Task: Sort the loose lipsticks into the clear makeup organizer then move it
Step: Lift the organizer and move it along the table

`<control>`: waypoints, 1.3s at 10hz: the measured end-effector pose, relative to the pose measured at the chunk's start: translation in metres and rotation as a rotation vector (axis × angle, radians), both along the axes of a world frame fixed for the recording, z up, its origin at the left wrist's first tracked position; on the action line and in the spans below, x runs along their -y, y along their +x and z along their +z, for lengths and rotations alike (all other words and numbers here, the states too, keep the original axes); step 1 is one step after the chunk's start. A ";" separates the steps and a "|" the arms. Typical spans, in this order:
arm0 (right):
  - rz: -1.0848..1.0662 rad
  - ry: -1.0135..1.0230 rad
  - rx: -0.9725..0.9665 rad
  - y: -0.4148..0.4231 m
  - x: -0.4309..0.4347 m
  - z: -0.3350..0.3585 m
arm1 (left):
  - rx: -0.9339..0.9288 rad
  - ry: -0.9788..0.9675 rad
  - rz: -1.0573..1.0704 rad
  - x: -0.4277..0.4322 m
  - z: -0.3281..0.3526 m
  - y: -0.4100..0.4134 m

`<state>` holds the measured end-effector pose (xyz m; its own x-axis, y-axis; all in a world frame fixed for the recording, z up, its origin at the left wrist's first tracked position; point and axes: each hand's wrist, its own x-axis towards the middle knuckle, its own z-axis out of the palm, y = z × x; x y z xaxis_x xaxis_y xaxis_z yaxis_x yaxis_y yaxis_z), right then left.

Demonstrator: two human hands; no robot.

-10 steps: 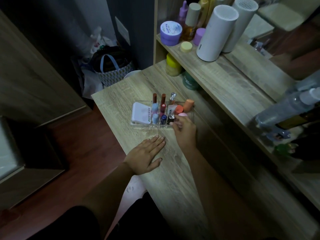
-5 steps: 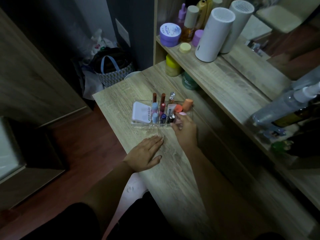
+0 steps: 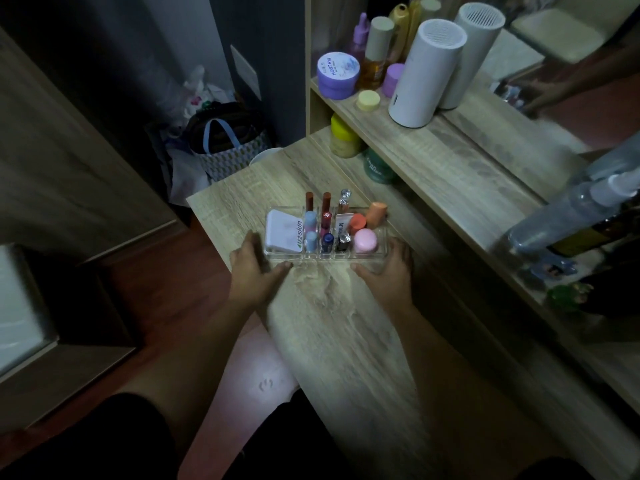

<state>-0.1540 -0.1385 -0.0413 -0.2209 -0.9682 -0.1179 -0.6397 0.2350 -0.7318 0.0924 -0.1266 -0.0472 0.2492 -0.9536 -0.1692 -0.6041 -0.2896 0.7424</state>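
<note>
Both hands, left hand [image 3: 254, 268] and right hand [image 3: 389, 271], now clasp the organizer [image 3: 325, 256] ends (lipsticks [image 3: 325, 216] upright); uneven lifting could topple them

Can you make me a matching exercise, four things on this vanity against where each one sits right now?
Things:
1. white compact
2. pink round cap
3. purple jar
4. green jar

Places:
A. under the shelf, on the desk
B. organizer's left compartment
C. top of the shelf, left end
D. organizer's right compartment, near side

Pairs: 1-B, 2-D, 3-C, 4-A
</note>
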 end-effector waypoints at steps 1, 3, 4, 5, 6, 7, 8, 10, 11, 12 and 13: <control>0.060 0.024 0.076 -0.004 0.005 0.000 | -0.015 0.020 -0.033 0.012 0.000 0.005; 0.130 0.113 0.328 -0.002 0.018 0.006 | -0.004 -0.010 -0.178 0.027 0.002 0.015; 0.128 0.116 0.357 -0.002 0.018 0.008 | -0.008 -0.052 -0.209 0.029 0.004 0.014; 0.084 0.108 0.349 -0.004 0.013 0.012 | -0.007 -0.095 -0.255 0.029 0.006 0.014; 0.022 0.099 0.294 -0.007 0.000 0.014 | -0.014 -0.083 -0.312 0.027 0.010 0.012; -0.043 0.078 0.258 -0.011 -0.013 0.014 | -0.035 -0.078 -0.351 0.024 0.014 0.005; -0.148 0.062 0.262 -0.024 -0.040 0.015 | -0.067 -0.083 -0.431 0.021 0.022 -0.013; -0.340 0.073 0.187 -0.050 -0.098 0.012 | -0.128 -0.018 -0.590 0.009 0.021 -0.050; -0.436 0.083 0.313 -0.060 -0.128 0.012 | -0.148 0.022 -0.675 0.002 0.018 -0.073; -0.507 0.063 0.388 -0.068 -0.155 0.019 | -0.146 0.035 -0.765 -0.006 0.017 -0.097; -0.583 0.149 0.301 -0.079 -0.197 0.054 | -0.127 0.042 -0.867 -0.017 0.015 -0.129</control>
<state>-0.2335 0.0584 0.0127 -0.6390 -0.6691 -0.3794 -0.1508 0.5926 -0.7912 -0.0361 -0.1093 -0.0327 -0.5832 -0.7908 -0.1859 -0.5377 0.2042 0.8180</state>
